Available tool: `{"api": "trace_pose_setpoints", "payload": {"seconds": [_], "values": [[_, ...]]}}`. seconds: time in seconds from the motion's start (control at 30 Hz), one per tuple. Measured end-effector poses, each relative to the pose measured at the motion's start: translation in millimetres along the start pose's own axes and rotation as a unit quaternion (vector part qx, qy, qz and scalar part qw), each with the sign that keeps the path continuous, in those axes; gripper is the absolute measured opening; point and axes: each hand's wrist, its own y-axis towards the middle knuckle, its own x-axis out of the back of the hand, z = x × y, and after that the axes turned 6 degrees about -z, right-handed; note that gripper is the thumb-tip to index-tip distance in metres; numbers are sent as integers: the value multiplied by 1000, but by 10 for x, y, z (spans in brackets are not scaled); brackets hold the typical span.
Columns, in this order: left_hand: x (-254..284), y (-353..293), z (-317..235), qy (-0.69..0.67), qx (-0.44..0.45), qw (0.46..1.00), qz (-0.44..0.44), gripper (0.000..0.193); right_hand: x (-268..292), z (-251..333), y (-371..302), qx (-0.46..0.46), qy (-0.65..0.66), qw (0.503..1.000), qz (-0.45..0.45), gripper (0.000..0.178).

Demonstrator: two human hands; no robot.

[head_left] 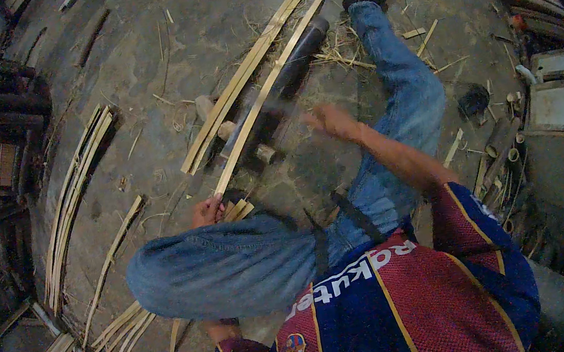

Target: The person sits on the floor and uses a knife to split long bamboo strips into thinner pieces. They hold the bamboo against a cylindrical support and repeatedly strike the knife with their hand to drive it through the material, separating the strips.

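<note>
A long pale bamboo strip (269,86) slants up and to the right from my left hand (209,212). The fingers of that hand pinch its near end, just beyond my bent left knee. Most of the strip lies along a dark, thick pole (311,40) on the ground. My right hand (333,123) is to the right of the strip and apart from it, smeared by motion. A faint blur lies off its fingertips, and I cannot make out whether it holds anything. Short wooden pegs (265,153) stand beside the pole.
More long strips (241,75) lie just left of the pole. A bundle of strips (81,200) rests farther left, with loose strips (122,336) at the lower left. Cut bamboo tubes (513,154) and a pale box (558,103) are at the right. Shavings (345,59) litter the floor near my right foot.
</note>
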Motion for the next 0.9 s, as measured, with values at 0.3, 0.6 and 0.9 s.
{"api": "trace_pose_setpoints", "payload": {"seconds": [0.3, 0.6, 0.9], "values": [[143, 52, 92, -16, 40, 998, 49, 42, 69, -251, 151, -26, -92, 995, 9, 62], [275, 28, 692, -145, 101, 983, 56, 42, 218, -141, 256, -120, -30, 991, -54, 66], [260, -230, 506, -124, 92, 988, -5, 43, 187, -842, 397, 31, -175, 969, -174, 53]]}}
